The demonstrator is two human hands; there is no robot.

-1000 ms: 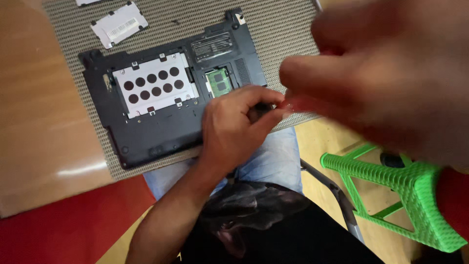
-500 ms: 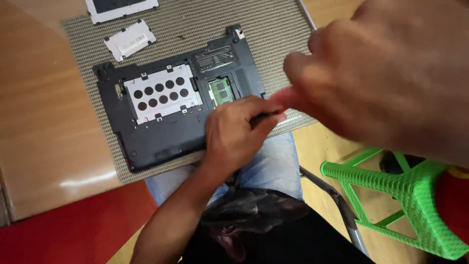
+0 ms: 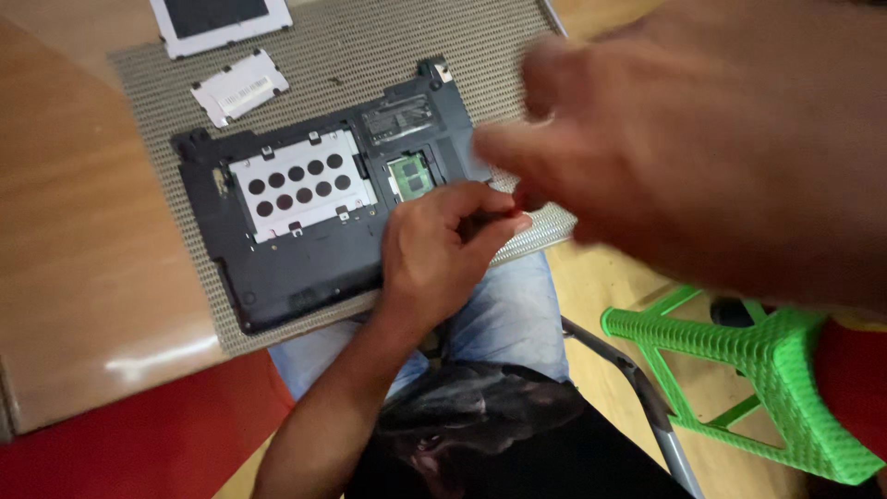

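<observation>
The laptop base [image 3: 314,222] lies upside down on a grey woven mat [image 3: 388,46] on the wooden tabletop [image 3: 74,231], its near edge overhanging the person's lap. Its bottom covers are off: a silver perforated drive bracket [image 3: 297,183] shows in the left bay, and a green memory module [image 3: 411,174] sits in the smaller bay to its right. The left hand [image 3: 439,254] rests on the near right corner of the base, its fingers [image 3: 494,222] curled closed around a small dark object that cannot be identified. The right hand [image 3: 702,166] hovers close to the camera, blurred, above the right edge of the base; whether its fingers are open or closed cannot be told. Two detached covers lie on the far part of the mat: a small silver cover plate [image 3: 240,85] and a larger dark panel with a pale frame [image 3: 220,18]. A green plastic stool [image 3: 767,379] stands on the floor to the right. The base is judged stiff and moderately light, but its exposed board and module are fragile; it is best held by the plastic outer edges, away from the open bays.
</observation>
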